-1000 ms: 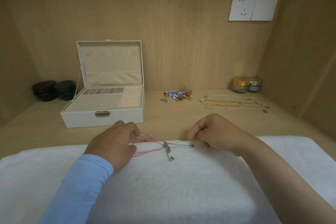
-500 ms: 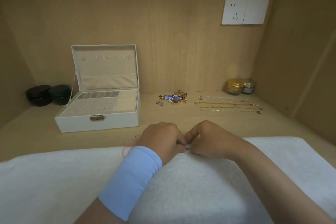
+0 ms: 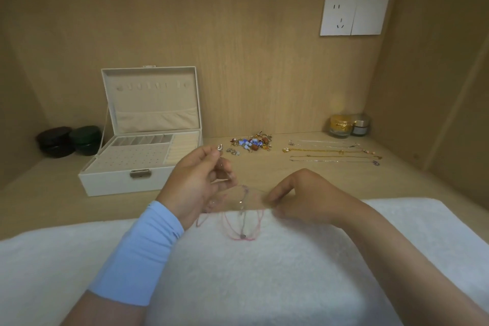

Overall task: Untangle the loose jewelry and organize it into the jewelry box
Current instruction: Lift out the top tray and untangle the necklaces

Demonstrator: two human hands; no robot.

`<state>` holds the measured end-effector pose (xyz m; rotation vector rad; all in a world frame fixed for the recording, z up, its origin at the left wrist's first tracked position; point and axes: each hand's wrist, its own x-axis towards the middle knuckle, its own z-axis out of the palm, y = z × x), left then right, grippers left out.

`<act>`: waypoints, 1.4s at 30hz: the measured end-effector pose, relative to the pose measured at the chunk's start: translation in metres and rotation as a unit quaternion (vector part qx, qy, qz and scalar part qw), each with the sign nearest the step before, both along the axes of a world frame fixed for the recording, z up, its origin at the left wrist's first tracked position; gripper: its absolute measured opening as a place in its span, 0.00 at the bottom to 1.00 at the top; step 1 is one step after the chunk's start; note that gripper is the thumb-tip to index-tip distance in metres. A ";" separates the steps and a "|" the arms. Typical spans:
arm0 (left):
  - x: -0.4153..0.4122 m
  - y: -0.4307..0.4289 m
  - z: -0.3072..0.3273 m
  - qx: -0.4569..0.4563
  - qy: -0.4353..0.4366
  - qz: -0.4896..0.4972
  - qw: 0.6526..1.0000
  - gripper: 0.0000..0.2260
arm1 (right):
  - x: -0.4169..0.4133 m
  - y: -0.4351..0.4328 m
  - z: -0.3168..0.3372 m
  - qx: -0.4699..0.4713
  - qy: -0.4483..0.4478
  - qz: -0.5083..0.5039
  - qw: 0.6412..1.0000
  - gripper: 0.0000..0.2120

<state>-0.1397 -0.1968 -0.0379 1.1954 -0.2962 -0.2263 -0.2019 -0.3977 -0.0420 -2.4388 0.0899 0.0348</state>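
Your left hand [image 3: 195,182] pinches the silver chain [image 3: 220,148] high above the far edge of the white towel [image 3: 291,272], probably so the pink cord [image 3: 242,239] sags clear onto it. Your right hand [image 3: 301,198] curls its fingers beside the tangle, too blurred to show a grip.

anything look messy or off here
Yes: a pink cord and silver chain hang tangled between left hand and right hand over the towel, and the beaded pieces lie in a jumbled heap beside the neatly laid necklaces.

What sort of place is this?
Likely a home dressing nook boxed in by wood panels: an open white jewelry box, a white wall socket, and small gold and silver cosmetic jars.
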 end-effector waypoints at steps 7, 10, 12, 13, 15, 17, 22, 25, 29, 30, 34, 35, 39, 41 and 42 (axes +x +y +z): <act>-0.001 0.004 0.002 0.053 -0.044 0.027 0.997 0.08 | 0.008 0.005 0.001 -0.046 -0.021 -0.010 0.999 0.07; -0.003 0.006 0.005 0.086 -0.055 0.022 0.995 0.08 | 0.006 0.003 0.002 -0.078 0.005 0.007 0.997 0.10; -0.006 0.006 0.007 0.109 -0.075 0.003 0.991 0.07 | 0.004 0.000 0.005 -0.097 0.032 0.023 0.994 0.12; -0.009 0.004 0.008 0.126 -0.093 -0.011 0.988 0.06 | 0.003 -0.002 0.007 -0.104 0.037 0.023 0.994 0.12; -0.013 -0.002 0.010 0.173 -0.136 -0.043 0.974 0.05 | 0.003 -0.006 0.009 -0.108 0.030 0.008 0.994 0.12; -0.018 -0.009 0.010 0.234 -0.176 -0.089 0.952 0.05 | 0.005 -0.010 0.009 -0.121 0.008 -0.003 0.993 0.12; -0.024 -0.019 0.005 0.272 -0.193 -0.115 0.936 0.05 | 0.010 -0.015 0.001 -0.124 -0.063 -0.005 0.990 0.10; -0.011 -0.019 0.004 0.274 -0.197 -0.013 0.941 0.06 | 0.010 -0.013 0.001 -0.120 -0.067 0.000 0.990 0.13; 0.005 -0.021 0.000 0.318 -0.173 -0.018 0.932 0.06 | 0.009 -0.016 -0.003 -0.127 -0.038 -0.008 0.991 0.12; 0.006 -0.023 -0.001 0.323 -0.171 -0.026 0.930 0.06 | 0.010 -0.018 -0.004 -0.130 -0.043 -0.009 0.990 0.12; 0.004 -0.032 -0.003 0.328 -0.196 -0.072 0.921 0.07 | 0.013 -0.022 -0.004 -0.108 -0.115 -0.020 0.987 0.17; 0.004 -0.035 -0.005 0.336 -0.213 -0.078 0.914 0.07 | 0.013 -0.021 -0.002 -0.075 -0.145 -0.028 0.986 0.16; 0.003 -0.047 -0.012 0.399 -0.268 -0.094 0.872 0.04 | 0.013 -0.014 0.014 0.104 -0.225 -0.024 0.969 0.15; 0.001 -0.055 -0.013 0.366 -0.244 -0.105 0.892 0.05 | 0.008 -0.007 0.023 0.216 -0.203 -0.007 0.955 0.13; 0.000 -0.058 -0.012 0.346 -0.235 -0.097 0.903 0.05 | 0.005 -0.005 0.027 0.266 -0.181 0.003 0.947 0.12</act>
